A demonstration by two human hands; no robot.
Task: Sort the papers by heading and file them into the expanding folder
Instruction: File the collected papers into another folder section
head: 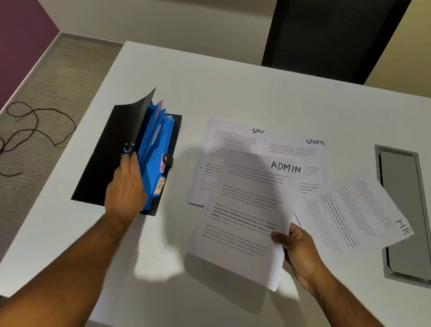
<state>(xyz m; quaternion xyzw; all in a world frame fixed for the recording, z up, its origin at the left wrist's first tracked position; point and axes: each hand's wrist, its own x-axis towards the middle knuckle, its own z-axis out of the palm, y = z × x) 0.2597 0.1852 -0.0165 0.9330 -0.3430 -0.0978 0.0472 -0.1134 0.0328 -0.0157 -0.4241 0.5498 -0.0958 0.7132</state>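
Note:
A black expanding folder [104, 157] with blue pockets lies on the white table [228, 84] at the left, its cover lifted. Pink and orange tabs stick out of the pockets, one reading HR. My left hand [125, 187] holds the cover's edge and keeps the pockets exposed. My right hand [299, 252] pinches the lower right corner of a sheet headed ADMIN [247, 212], raised above the table. Under it lie two sheets headed SPORTS [299, 153]. A sheet headed HR [354, 213] lies turned sideways at the right.
A grey cable hatch [404, 214] is set into the table at the right, partly under the HR sheet. A black chair [333, 28] stands at the far side. A dark cord [24, 133] lies on the carpet at the left.

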